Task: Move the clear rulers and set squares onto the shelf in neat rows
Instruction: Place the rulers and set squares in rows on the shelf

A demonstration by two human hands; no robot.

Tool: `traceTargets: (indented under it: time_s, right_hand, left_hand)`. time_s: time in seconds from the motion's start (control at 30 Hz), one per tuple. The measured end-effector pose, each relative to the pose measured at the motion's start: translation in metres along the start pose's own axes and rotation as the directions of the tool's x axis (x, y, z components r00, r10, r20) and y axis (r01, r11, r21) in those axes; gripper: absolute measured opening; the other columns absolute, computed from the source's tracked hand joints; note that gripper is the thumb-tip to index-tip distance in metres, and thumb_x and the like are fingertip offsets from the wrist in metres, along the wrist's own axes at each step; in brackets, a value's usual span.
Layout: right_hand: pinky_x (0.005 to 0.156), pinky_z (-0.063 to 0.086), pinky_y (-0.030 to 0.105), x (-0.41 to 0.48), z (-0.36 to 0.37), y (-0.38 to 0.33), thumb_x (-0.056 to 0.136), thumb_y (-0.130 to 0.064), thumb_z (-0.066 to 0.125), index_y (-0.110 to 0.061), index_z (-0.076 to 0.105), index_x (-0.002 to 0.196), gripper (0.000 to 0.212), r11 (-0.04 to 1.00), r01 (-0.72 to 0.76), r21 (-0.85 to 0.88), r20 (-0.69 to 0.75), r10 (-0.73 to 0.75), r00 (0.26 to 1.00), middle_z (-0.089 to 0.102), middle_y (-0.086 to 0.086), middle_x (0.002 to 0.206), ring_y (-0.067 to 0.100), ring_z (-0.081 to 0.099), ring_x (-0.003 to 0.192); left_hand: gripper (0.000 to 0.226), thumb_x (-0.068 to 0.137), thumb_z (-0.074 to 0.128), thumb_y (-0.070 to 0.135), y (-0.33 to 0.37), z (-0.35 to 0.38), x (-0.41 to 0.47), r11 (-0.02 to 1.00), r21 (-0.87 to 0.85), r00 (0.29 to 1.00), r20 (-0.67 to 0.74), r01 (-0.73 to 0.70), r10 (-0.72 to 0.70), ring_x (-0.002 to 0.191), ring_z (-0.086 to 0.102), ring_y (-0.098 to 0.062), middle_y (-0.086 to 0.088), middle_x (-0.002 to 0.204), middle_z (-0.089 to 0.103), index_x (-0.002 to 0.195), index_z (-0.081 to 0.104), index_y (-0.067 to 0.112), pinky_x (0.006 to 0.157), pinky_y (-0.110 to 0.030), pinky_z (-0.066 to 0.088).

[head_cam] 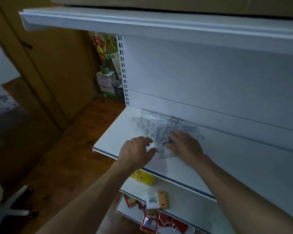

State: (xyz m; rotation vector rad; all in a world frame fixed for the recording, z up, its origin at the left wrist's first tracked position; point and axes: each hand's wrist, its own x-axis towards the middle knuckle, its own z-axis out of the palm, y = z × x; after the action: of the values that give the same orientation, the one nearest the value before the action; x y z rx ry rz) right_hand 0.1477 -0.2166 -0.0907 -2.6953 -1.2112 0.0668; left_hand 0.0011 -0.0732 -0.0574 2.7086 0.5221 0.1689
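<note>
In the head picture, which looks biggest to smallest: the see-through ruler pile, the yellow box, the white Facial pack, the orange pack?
1. clear ruler pile
2. yellow box and white Facial pack: look alike, box partly hidden, so unranked
3. orange pack

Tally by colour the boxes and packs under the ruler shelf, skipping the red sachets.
yellow box: 1
white pack: 1
orange pack: 1
Total: 3
</note>
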Motion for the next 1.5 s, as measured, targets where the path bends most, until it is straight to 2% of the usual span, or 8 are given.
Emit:
traceTargets:
  time_s: [0.37,0.57,0.77,0.83,0.9,1.03,1.33,1.5]
  right_hand:
    - [0.069,0.041,0.032,-0.010,-0.011,-0.004,0.100,-0.036,0.037,-0.016,0.057,0.094,0.029,0.984,0.130,-0.125,-0.097,-0.143,0.985,0.064,0.001,0.100,0.022,0.061,0.091]
    - [0.044,0.039,0.027,-0.008,-0.020,0.005,0.083,-0.016,0.065,-0.013,0.055,0.071,0.016,0.959,0.183,-0.217,-0.183,-0.224,0.957,0.060,0.002,0.062,0.024,0.058,0.050]
    - [0.059,0.043,0.027,-0.007,-0.048,0.015,0.094,-0.023,0.052,-0.014,0.067,0.096,0.018,0.994,-0.022,0.110,-0.427,0.067,0.902,0.070,0.002,0.081,0.023,0.064,0.068]
    - [0.068,0.047,0.025,-0.006,-0.063,0.010,0.093,-0.023,0.055,-0.021,0.070,0.094,0.015,0.827,-0.090,0.555,-0.389,0.354,0.851,0.071,-0.006,0.086,0.012,0.066,0.077]
    - [0.074,0.051,0.024,-0.007,-0.074,0.003,0.092,-0.017,0.056,-0.025,0.069,0.093,0.015,0.500,-0.049,0.865,-0.239,0.494,0.836,0.072,-0.005,0.088,0.007,0.068,0.083]
    - [0.067,0.048,0.016,-0.019,-0.088,-0.010,0.089,-0.007,0.061,-0.022,0.066,0.098,0.018,0.157,0.041,0.987,-0.111,0.474,0.874,0.073,0.004,0.091,0.009,0.069,0.086]
    - [0.074,0.051,0.030,-0.034,-0.084,-0.026,0.087,-0.008,0.065,-0.014,0.062,0.095,0.010,0.081,-0.016,0.997,-0.022,0.451,0.892,0.074,0.005,0.097,0.017,0.068,0.086]
    - [0.074,0.055,0.029,-0.038,-0.078,-0.028,0.087,-0.008,0.065,-0.014,0.064,0.090,0.006,0.138,-0.018,0.990,-0.050,0.476,0.878,0.075,0.003,0.091,0.017,0.070,0.087]
  left_hand:
    - [0.040,0.090,0.054,0.050,-0.007,0.004,0.011,0.991,-0.059,0.992,0.012,-0.121,0.122,0.103,0.061,-0.014,0.008,0.117,0.065,0.125,0.059,0.029,0.086,-0.030,0.050]
    - [0.040,0.091,0.054,0.049,-0.005,0.003,0.010,0.990,-0.072,0.992,0.001,-0.124,0.124,0.102,0.062,-0.013,0.009,0.116,0.065,0.124,0.060,0.028,0.084,-0.028,0.051]
    - [0.039,0.091,0.054,0.049,0.004,0.001,0.013,0.988,-0.103,0.993,0.014,-0.111,0.113,0.101,0.062,-0.012,0.010,0.115,0.065,0.124,0.059,0.029,0.083,-0.026,0.050]
    - [0.039,0.090,0.055,0.049,0.007,0.000,0.015,0.982,-0.181,0.996,0.057,-0.056,0.067,0.099,0.061,-0.009,0.012,0.113,0.065,0.124,0.059,0.031,0.083,-0.024,0.048]
    - [0.039,0.090,0.057,0.049,0.010,-0.002,0.018,0.937,-0.347,0.992,0.125,0.033,0.011,0.096,0.062,-0.007,0.014,0.111,0.066,0.124,0.058,0.031,0.084,-0.025,0.048]
    - [0.041,0.089,0.061,0.044,0.022,-0.006,0.026,0.724,-0.672,0.982,0.185,0.157,-0.040,0.091,0.065,-0.005,0.012,0.101,0.068,0.126,0.058,0.027,0.074,-0.021,0.047]
    - [0.008,0.088,0.067,0.011,0.045,-0.014,0.029,0.324,-0.938,0.992,0.117,0.124,-0.041,0.075,0.070,-0.016,-0.003,0.081,0.075,0.094,0.071,0.014,0.071,-0.026,0.054]
    - [0.012,0.088,0.066,0.008,0.040,-0.011,0.029,0.372,-0.926,0.997,0.044,0.063,-0.059,0.070,0.071,-0.017,-0.001,0.075,0.074,0.084,0.072,0.018,0.069,-0.027,0.054]
